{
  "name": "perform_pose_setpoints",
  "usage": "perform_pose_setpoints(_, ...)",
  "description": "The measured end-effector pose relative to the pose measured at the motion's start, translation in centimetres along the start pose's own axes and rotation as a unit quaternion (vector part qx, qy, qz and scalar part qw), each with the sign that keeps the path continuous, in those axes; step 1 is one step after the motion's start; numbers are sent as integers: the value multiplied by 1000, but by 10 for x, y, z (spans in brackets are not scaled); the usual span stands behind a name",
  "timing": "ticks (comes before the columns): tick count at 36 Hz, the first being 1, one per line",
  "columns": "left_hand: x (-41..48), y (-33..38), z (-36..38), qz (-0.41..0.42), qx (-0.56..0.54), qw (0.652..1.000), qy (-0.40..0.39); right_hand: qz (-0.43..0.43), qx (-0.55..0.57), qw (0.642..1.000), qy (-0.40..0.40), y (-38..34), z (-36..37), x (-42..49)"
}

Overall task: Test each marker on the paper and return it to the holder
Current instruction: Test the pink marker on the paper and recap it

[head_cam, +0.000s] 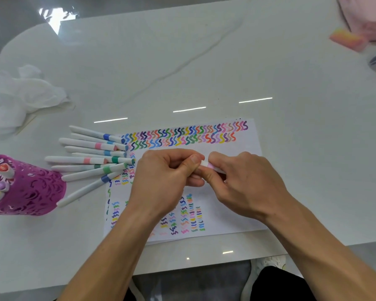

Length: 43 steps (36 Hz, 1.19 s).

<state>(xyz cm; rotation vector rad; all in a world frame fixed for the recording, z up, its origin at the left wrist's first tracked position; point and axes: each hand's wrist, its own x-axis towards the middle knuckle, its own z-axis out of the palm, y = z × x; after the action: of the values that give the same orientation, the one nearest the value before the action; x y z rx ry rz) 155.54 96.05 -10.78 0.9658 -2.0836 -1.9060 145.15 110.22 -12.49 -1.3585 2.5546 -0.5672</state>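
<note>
Head view: both hands' fingers pinch a seemingly pink-banded marker.

A glossy white bench with faint grey veins. On it lie a paper covered in coloured squiggles, a fan of white markers just left of it, a purple holder at the left edge, a crumpled tissue behind, and a pink block far right.
</note>
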Motion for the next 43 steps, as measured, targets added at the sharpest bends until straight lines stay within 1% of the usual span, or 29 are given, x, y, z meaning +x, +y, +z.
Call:
perform_pose_setpoints(4, 0, 1, -1, -4, 3, 1000, -3, 6, -1, 1000, -11, 0, 0, -1)
perform_pose_setpoints(8, -1, 1, 1, -3, 39, 999, -10, -7, 12, 999, -36, -1, -5, 0)
perform_pose_setpoints(14, 0, 5, -1, 14, 110, 992, -60, -35, 19, 998, -45, 2, -4, 0)
perform_pose_setpoints(19, 0, 3, -6, 29, 147, 988, -41, -45, 23, 997, -55, -2, 1, 0)
perform_pose_setpoints(23, 0, 2, -7, 23, 147, 988, -36, -41, 27, 997, -54, -3, 5, 2)
perform_pose_setpoints(31, 0, 0, -8, 15, 119, 992, -25, -30, 29, 999, -23, -6, 10, 0)
perform_pose_setpoints(37, 1, 1, -9, 14, 69, 997, -12, -18, 47, 999, 15, -3, 8, 0)
perform_pose_setpoints(41, 0, -1, -3, 23, 63, 998, -1, 0, 48, 999, -20, -4, 2, 2)
perform_pose_setpoints(43, 2, -1, 0, 27, 62, 998, 19, 9, 64, 998, -19, -3, 1, 1)
